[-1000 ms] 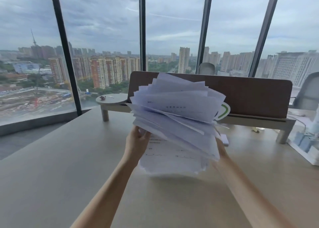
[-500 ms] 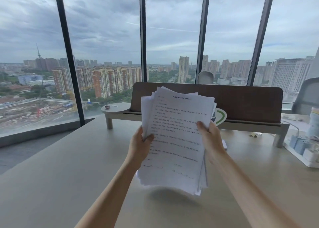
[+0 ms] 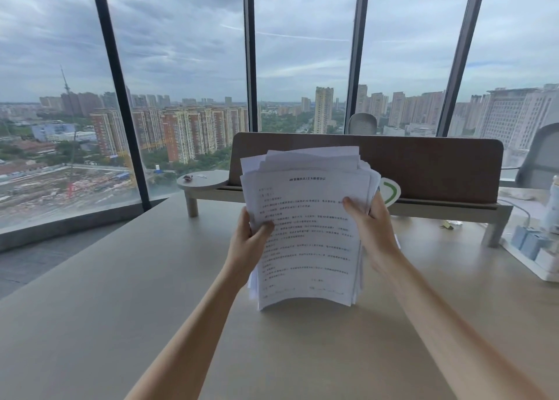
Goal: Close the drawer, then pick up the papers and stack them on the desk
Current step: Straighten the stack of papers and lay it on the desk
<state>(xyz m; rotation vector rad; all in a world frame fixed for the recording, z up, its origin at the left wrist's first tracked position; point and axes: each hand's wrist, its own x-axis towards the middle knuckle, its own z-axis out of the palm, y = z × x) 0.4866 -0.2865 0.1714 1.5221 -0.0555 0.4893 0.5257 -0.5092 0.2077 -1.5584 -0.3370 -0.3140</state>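
Observation:
A thick bundle of white printed papers (image 3: 308, 239) stands upright on its bottom edge on the pale desk (image 3: 121, 309), the lower edge bowed against the surface. My left hand (image 3: 249, 242) grips the bundle's left edge, thumb on the front sheet. My right hand (image 3: 367, 227) holds the right edge, thumb across the front. The top edges of the sheets are uneven and fanned. No drawer is in view.
A brown divider panel on a low shelf (image 3: 423, 169) runs across the desk behind the papers, with a round side ledge (image 3: 201, 180). A white tray with blue items (image 3: 532, 248) sits at the right. Grey chairs (image 3: 538, 160) stand beyond. Tall windows fill the back.
The fanned, tilted papers have been turned upright and gathered, then lowered until their bottom edge rests on the desk. Both hands have stayed on the bundle's sides.

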